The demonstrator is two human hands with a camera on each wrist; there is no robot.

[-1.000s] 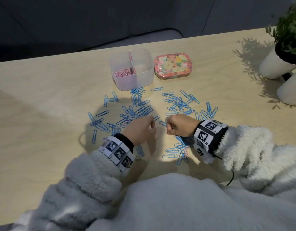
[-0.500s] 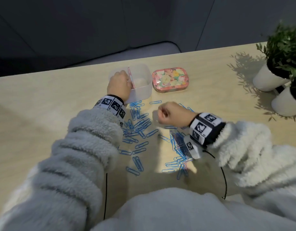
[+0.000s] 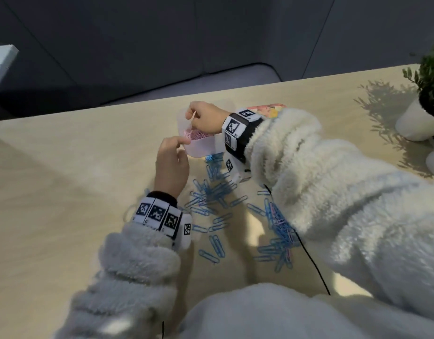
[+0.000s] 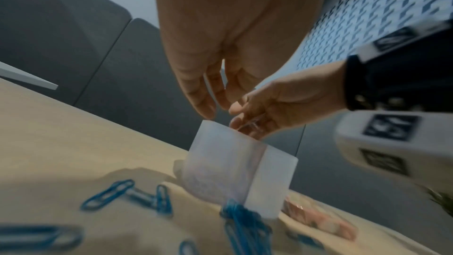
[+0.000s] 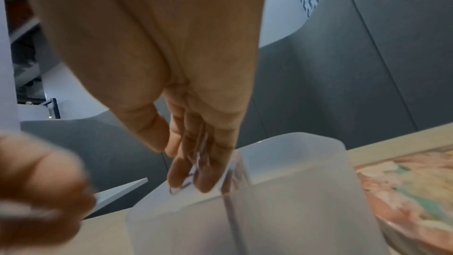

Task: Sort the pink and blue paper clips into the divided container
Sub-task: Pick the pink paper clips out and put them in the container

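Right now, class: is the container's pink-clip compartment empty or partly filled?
Partly filled: pink paper clips lie heaped in the divided container, beneath the right hand.

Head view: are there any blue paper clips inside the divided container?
No, the divided container shows only pink paper clips in its left compartment, while the blue paper clips lie on the table.

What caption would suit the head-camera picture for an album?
Right hand over the divided container holding pink clips, left hand beside it, blue paper clips scattered on the table.
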